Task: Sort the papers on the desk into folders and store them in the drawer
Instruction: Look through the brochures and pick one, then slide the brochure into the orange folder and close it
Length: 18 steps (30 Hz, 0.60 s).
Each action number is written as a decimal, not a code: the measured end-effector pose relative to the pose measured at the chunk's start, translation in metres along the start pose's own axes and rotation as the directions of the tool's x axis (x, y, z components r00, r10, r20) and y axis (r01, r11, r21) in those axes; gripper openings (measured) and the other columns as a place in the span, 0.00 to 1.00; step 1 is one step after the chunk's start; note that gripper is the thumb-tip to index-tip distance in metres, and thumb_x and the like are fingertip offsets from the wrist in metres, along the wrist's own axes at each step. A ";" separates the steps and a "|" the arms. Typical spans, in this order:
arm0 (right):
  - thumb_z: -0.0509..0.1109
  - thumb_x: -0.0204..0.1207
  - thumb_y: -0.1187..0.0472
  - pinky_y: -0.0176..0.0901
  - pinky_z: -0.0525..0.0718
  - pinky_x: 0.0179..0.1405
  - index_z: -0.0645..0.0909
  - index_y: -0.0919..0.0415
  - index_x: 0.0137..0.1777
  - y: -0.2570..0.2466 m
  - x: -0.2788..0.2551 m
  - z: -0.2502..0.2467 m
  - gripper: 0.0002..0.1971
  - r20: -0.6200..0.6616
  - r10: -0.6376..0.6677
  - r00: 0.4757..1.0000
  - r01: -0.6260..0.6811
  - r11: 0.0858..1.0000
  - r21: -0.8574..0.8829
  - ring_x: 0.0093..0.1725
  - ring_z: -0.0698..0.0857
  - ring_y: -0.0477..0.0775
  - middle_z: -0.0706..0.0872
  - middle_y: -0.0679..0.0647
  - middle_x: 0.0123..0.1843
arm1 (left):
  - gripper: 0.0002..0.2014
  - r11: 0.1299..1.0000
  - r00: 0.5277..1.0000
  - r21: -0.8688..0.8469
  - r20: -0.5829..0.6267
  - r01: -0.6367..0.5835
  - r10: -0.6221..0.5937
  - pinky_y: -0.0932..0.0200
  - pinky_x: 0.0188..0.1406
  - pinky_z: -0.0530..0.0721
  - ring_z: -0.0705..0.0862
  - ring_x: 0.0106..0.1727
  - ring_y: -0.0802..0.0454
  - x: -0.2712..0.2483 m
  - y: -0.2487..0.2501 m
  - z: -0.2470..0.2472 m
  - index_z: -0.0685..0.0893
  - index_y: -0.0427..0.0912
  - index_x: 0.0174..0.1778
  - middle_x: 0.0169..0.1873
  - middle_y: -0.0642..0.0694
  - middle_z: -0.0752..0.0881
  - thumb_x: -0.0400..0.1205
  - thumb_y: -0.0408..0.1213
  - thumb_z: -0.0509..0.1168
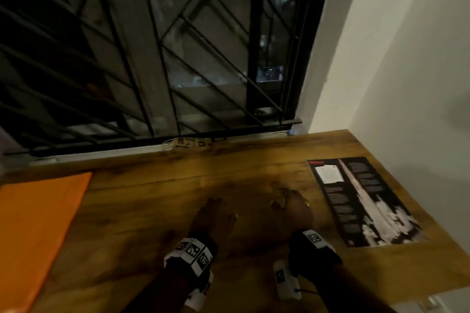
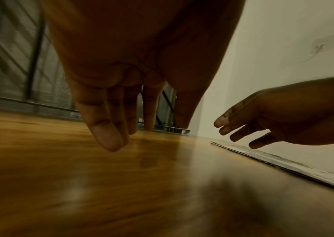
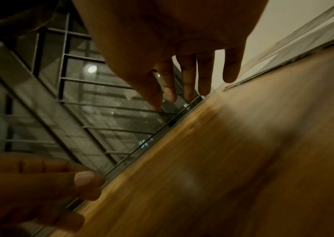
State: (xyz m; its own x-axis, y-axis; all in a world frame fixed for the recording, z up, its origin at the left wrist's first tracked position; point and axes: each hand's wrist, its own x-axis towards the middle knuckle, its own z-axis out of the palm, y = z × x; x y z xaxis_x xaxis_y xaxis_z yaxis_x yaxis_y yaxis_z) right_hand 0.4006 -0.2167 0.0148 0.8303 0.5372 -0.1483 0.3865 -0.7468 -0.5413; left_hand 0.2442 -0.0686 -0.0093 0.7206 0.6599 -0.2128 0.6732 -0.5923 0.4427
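Observation:
An orange folder lies flat at the left edge of the wooden desk. A dark printed paper with white patches lies flat at the right side of the desk, near the wall; its edge shows in the left wrist view. My left hand hovers low over the middle of the desk, fingers relaxed and pointing down, holding nothing. My right hand hovers just left of the dark paper, fingers spread and straight, empty; it also shows in the left wrist view.
A dark window with a black metal grille runs along the desk's far edge. A white wall bounds the desk on the right. A small printed card sits on the sill behind the desk.

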 end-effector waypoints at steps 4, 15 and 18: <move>0.69 0.76 0.51 0.55 0.82 0.66 0.80 0.46 0.70 -0.064 -0.024 0.045 0.21 0.076 -0.136 0.988 0.136 0.991 0.004 0.68 0.81 0.60 0.80 0.53 0.71 | 0.24 0.999 0.999 0.020 -0.035 0.034 -0.033 0.52 0.73 0.74 0.74 0.74 0.47 -0.036 -0.061 -0.043 0.72 0.47 0.77 0.76 0.46 0.71 0.86 0.53 0.59; 0.69 0.81 0.52 0.56 0.79 0.70 0.77 0.55 0.73 -0.192 -0.081 0.160 0.22 0.332 -0.307 0.892 0.247 0.946 0.209 0.70 0.80 0.56 0.80 0.55 0.73 | 0.33 0.922 0.942 0.209 -0.149 0.326 -0.300 0.38 0.72 0.74 0.68 0.79 0.38 -0.097 -0.240 -0.118 0.56 0.53 0.84 0.83 0.45 0.63 0.81 0.57 0.49; 0.70 0.80 0.52 0.52 0.83 0.63 0.79 0.53 0.70 -0.214 -0.090 0.180 0.19 0.364 -0.314 0.877 0.265 0.948 0.178 0.64 0.83 0.55 0.83 0.53 0.68 | 0.27 0.840 0.856 0.178 -0.183 0.512 -0.483 0.34 0.75 0.66 0.58 0.84 0.38 -0.113 -0.268 -0.129 0.56 0.45 0.85 0.85 0.42 0.58 0.88 0.45 0.47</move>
State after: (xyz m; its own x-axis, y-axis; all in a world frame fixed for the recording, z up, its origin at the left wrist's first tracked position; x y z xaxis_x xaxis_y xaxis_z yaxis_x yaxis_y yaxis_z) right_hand 0.1709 -0.0349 -0.0051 0.4610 0.8480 -0.2614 0.5147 -0.4955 -0.6997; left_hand -0.0390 0.0758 0.0085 0.2614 0.9357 -0.2369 0.9643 -0.2422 0.1076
